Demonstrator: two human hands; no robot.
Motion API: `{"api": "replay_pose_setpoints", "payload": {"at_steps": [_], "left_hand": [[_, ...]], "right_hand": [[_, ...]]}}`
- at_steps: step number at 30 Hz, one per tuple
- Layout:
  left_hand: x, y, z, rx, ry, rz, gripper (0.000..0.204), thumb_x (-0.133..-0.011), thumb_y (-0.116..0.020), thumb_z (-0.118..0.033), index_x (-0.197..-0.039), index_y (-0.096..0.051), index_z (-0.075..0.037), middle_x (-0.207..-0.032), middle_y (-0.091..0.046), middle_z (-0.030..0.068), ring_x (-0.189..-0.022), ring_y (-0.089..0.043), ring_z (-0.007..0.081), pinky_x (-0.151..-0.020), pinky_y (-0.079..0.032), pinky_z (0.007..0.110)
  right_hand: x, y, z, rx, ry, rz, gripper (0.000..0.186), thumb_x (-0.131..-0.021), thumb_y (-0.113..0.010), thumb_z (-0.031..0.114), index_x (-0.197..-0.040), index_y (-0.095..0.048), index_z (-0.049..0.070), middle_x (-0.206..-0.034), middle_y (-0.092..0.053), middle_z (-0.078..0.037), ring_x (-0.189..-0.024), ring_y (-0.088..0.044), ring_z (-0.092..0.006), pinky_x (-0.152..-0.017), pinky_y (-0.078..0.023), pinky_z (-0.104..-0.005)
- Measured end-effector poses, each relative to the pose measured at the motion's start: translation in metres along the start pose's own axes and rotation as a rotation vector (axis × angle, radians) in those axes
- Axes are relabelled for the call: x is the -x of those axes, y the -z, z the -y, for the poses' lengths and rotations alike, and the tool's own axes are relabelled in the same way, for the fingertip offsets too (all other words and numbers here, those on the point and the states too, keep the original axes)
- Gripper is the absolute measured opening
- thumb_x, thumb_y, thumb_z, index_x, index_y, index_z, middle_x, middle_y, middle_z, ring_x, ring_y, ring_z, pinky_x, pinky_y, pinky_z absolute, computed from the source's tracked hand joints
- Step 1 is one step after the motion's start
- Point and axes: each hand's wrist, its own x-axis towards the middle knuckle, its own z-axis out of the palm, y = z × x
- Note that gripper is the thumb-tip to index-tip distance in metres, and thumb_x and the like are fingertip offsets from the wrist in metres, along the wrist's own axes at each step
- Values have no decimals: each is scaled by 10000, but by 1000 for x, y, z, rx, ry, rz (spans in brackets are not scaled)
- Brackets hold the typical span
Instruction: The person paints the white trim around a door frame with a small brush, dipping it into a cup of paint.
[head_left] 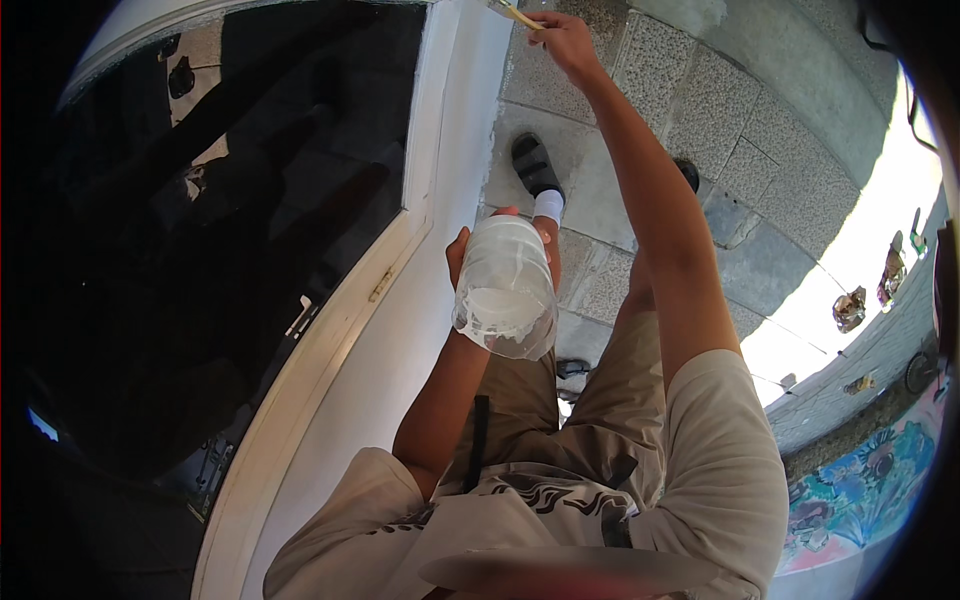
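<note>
A clear plastic tub (506, 285), smeared and partly filled with white paint, is gripped in my left hand (458, 257) in front of my body. My fingers wrap round its sides, and most of the palm is hidden behind it. My right arm stretches far ahead. At the top edge, my right hand (567, 46) is closed on the light yellow handle of a paintbrush (522, 16). The brush's head is near the white wall (462, 130) and is mostly cut off by the picture's edge.
To the left is a large dark glass pane (300, 190) in a pale frame (385, 275) with a small metal fitting. Stone paving (655, 90) lies under my sandalled feet. On the right are a sunlit strip, crumpled objects (849, 309) and a colourful painted surface (865, 490).
</note>
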Motion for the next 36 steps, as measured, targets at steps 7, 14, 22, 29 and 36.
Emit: {"api": "replay_pose_setpoints", "payload": {"at_steps": [7, 14, 22, 29, 36], "left_hand": [[2, 4, -5, 15, -7, 6, 604, -963, -475, -533, -1359, -555, -84, -1163, -515, 319, -970, -620, 426, -757, -609, 419], [-4, -1, 0, 6, -1, 53, 605, -968, -463, -534, -1364, -548, -85, -1161, -515, 319, -966, -619, 422, -757, -605, 407], [2, -3, -1, 41, -38, -38, 606, -968, -463, -523, -1365, -529, -69, -1152, -510, 325, -964, -620, 428, -739, -616, 406], [7, 1, -8, 11, -39, -37, 602, -971, -467, -515, -1362, -526, -61, -1163, -504, 326, -986, -610, 427, -741, -616, 410], [3, -2, -3, 16, -18, 17, 589, -978, -462, -513, -1358, -536, -70, -1156, -517, 310, -991, -609, 416, -779, -603, 408]], "right_hand": [[-17, 18, 28, 242, 54, 416, 412, -739, -651, 155, -1139, -742, 122, -815, -728, -104, -729, -668, -206, -675, -519, -312], [-44, 17, 17, 383, 285, -120, 311, -809, -625, 154, -1083, -749, 75, -892, -735, -140, -762, -662, -254, -728, -530, -373], [29, -16, 14, 478, 207, 96, 403, -768, -636, 125, -1160, -730, 129, -883, -713, -158, -754, -670, -255, -757, -532, -334], [12, 3, 49, 102, 48, 335, 421, -759, -617, 80, -1168, -716, 74, -812, -689, -92, -595, -542, -149, -586, -441, -288], [-8, 22, 67, -436, -154, 527, 379, -815, -632, 47, -1171, -648, -81, -715, -577, -33, -529, -438, -88, -482, -336, -244]]}}
